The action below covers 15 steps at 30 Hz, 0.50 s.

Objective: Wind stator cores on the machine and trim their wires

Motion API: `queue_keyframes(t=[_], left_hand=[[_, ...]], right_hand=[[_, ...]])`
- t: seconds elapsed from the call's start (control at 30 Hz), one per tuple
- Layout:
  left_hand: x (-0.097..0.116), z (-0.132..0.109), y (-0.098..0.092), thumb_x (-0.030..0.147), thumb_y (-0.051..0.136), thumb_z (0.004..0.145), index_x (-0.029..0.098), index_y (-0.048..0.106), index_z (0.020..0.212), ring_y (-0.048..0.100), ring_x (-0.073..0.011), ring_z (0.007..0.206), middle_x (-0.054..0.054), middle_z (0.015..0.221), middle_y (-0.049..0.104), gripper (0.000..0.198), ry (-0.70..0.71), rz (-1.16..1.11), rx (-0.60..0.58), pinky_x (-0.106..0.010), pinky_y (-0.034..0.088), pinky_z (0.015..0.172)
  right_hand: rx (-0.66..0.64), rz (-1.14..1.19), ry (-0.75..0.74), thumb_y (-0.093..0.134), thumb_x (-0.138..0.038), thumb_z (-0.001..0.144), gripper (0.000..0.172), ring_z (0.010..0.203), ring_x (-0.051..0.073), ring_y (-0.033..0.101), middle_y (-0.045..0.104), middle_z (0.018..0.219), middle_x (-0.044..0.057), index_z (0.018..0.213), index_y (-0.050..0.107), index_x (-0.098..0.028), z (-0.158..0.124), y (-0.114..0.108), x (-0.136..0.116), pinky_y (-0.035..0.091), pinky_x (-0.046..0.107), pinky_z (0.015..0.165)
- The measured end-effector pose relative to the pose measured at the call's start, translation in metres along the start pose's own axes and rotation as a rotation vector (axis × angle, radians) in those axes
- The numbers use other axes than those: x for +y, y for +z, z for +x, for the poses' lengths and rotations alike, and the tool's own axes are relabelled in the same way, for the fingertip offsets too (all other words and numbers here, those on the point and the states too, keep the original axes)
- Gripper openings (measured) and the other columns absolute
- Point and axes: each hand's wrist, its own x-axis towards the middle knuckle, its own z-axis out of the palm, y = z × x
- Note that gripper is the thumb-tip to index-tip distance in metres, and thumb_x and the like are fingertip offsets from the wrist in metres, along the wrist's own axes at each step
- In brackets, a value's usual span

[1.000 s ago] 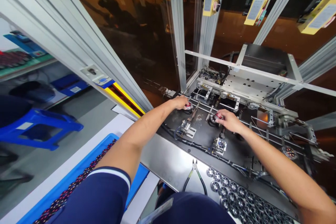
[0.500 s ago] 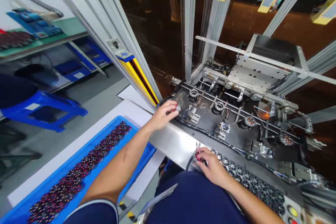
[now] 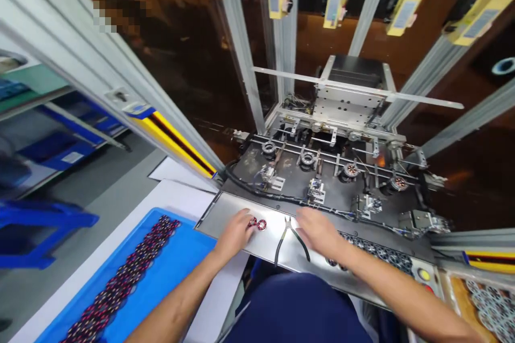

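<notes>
On the bare metal ledge, my left hand [image 3: 234, 235] has its fingertips closed at a small red-wound motor stator [image 3: 252, 222]. A second red-wound stator [image 3: 262, 225] lies right beside it, flat on the metal. A pair of cutting pliers [image 3: 288, 224] rests on the ledge between my hands, jaws pointing away from me and handles spread. My right hand [image 3: 317, 231] is just right of the pliers, over the ledge; its fingers are blurred, and anything under them is hidden.
Behind the ledge [image 3: 225, 214] stands a machine with several ring holders, one a stator seat [image 3: 308, 159]. Grey stator cores [image 3: 378, 252] line the ledge at right. A blue tray [image 3: 177, 262] at left holds rows of red-wound stators [image 3: 132, 268]. A yellow light-curtain bar [image 3: 173, 142] flanks the opening.
My view has swung right. My left hand has come back from the machine's left side to the ledge. The pliers and a red stator, earlier at my right hand, now lie apart from it.
</notes>
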Motion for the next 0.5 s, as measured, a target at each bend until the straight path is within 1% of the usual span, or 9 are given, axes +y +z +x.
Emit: queue_keyframes(t=[0.07,0.1,0.17,0.2,0.23,0.3,0.37,0.43,0.5], left_hand=[[0.021,0.029,-0.026,0.023,0.062,0.090,0.016,0.068,0.107,0.064,-0.0310,0.117,-0.017,0.125,0.066,0.019,0.088,-0.006,0.015,-0.050,0.053,0.103],[0.037,0.051,-0.037,0.026,0.060,0.093,0.018,0.066,0.116,0.061,-0.0287,0.122,-0.015,0.131,0.064,0.025,0.143,-0.011,0.023,-0.048,0.050,0.108],[0.081,0.107,-0.053,0.029,0.057,0.096,0.019,0.060,0.128,0.057,-0.0264,0.128,-0.014,0.136,0.061,0.034,0.326,0.000,0.044,-0.046,0.045,0.113],[0.106,0.140,-0.054,0.029,0.055,0.097,0.017,0.058,0.132,0.056,-0.0267,0.129,-0.015,0.137,0.060,0.037,0.434,0.037,0.014,-0.046,0.044,0.113],[0.131,0.172,-0.051,0.029,0.056,0.097,0.015,0.056,0.135,0.053,-0.0279,0.131,-0.017,0.138,0.058,0.040,0.530,0.089,-0.061,-0.047,0.043,0.113],[0.176,0.231,-0.032,0.029,0.067,0.091,0.016,0.059,0.132,0.046,-0.0303,0.138,-0.016,0.142,0.055,0.044,0.621,0.116,-0.145,-0.047,0.041,0.114],[0.209,0.273,0.000,0.023,0.077,0.081,0.018,0.062,0.129,0.039,-0.0344,0.144,-0.017,0.148,0.051,0.050,0.665,0.142,-0.217,-0.051,0.039,0.114],[0.228,0.296,0.034,0.021,0.081,0.076,0.018,0.066,0.124,0.037,-0.0370,0.145,-0.018,0.147,0.051,0.050,0.685,0.165,-0.275,-0.054,0.040,0.112],[0.234,0.305,0.061,0.023,0.080,0.077,0.017,0.068,0.118,0.036,-0.0389,0.144,-0.019,0.147,0.051,0.043,0.690,0.185,-0.312,-0.055,0.040,0.110]], right_hand=[[0.072,-0.087,0.089,0.055,-0.026,0.097,0.024,0.119,0.027,0.063,0.069,0.125,0.016,0.115,0.068,-0.018,-0.046,-0.057,0.051,0.052,0.048,0.104],[0.095,-0.135,0.147,0.053,-0.025,0.097,0.025,0.117,0.029,0.064,0.069,0.124,0.018,0.115,0.069,-0.016,-0.067,-0.085,0.079,0.052,0.050,0.104],[0.104,-0.221,0.260,0.052,-0.023,0.096,0.026,0.113,0.034,0.064,0.068,0.121,0.022,0.111,0.070,-0.011,-0.101,-0.130,0.138,0.051,0.055,0.101],[0.087,-0.253,0.307,0.052,-0.020,0.094,0.026,0.110,0.035,0.065,0.068,0.119,0.023,0.108,0.070,-0.009,-0.113,-0.147,0.167,0.052,0.056,0.099],[0.061,-0.277,0.349,0.053,-0.017,0.091,0.024,0.107,0.035,0.066,0.069,0.115,0.023,0.105,0.071,-0.009,-0.122,-0.159,0.193,0.053,0.056,0.097],[0.012,-0.311,0.435,0.057,-0.010,0.084,0.024,0.103,0.035,0.067,0.070,0.110,0.021,0.101,0.073,-0.010,-0.134,-0.171,0.237,0.054,0.054,0.095],[-0.034,-0.324,0.508,0.062,-0.008,0.078,0.027,0.104,0.032,0.067,0.070,0.111,0.019,0.103,0.073,-0.011,-0.142,-0.168,0.267,0.054,0.050,0.097],[-0.070,-0.322,0.557,0.068,-0.012,0.080,0.029,0.109,0.028,0.065,0.068,0.119,0.016,0.109,0.071,-0.013,-0.146,-0.156,0.287,0.052,0.046,0.100],[-0.094,-0.309,0.581,0.068,-0.024,0.088,0.029,0.116,0.026,0.062,0.064,0.128,0.013,0.116,0.067,-0.016,-0.149,-0.141,0.299,0.050,0.047,0.103]])
